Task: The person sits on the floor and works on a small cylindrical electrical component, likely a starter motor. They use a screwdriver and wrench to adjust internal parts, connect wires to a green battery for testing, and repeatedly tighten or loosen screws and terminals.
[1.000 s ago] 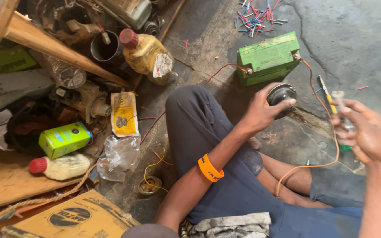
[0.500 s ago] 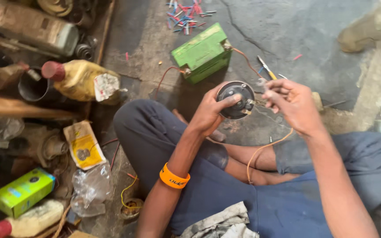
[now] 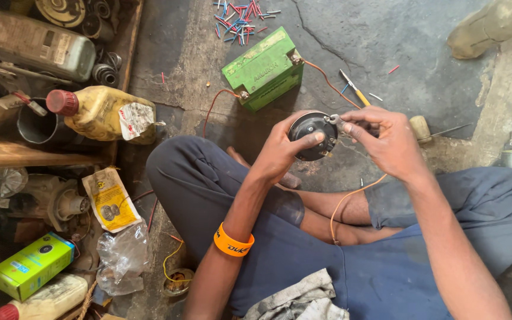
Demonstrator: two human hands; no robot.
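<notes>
We look down on a cracked grey concrete floor (image 3: 422, 35), stained dark, where a person sits cross-legged in blue trousers. At nine o'clock we see clutter: a grimy yellow plastic bottle with a red cap (image 3: 103, 114) lying on its side, below it a yellow printed paper packet (image 3: 111, 199), and at seven o'clock a lime-green cardboard box (image 3: 31, 265) beside a crumpled clear plastic bag (image 3: 121, 256).

Nearer the middle, at twelve o'clock, a green rectangular battery (image 3: 264, 69) stands on the floor, a reddish wire running from each of its terminals. Just above it lies a scatter of short red and blue wire offcuts (image 3: 239, 19).

The left hand (image 3: 282, 151), an orange rubber wristband (image 3: 233, 242) on its forearm, grips a round black horn-like disc (image 3: 312, 136) at the centre, thumb laid across its face and fingers curled behind. The disc is held in the air above the knees, just below the battery.

At one o'clock from the disc, the right hand (image 3: 384, 142) pinches a small metal fitting at the disc's upper rim between thumb and forefinger; we cannot tell whether a tool is in that grip. A thin orange wire (image 3: 344, 204) hangs beneath this hand down to the lap. Just beyond the right hand lies a yellow-handled screwdriver (image 3: 355, 89).
</notes>
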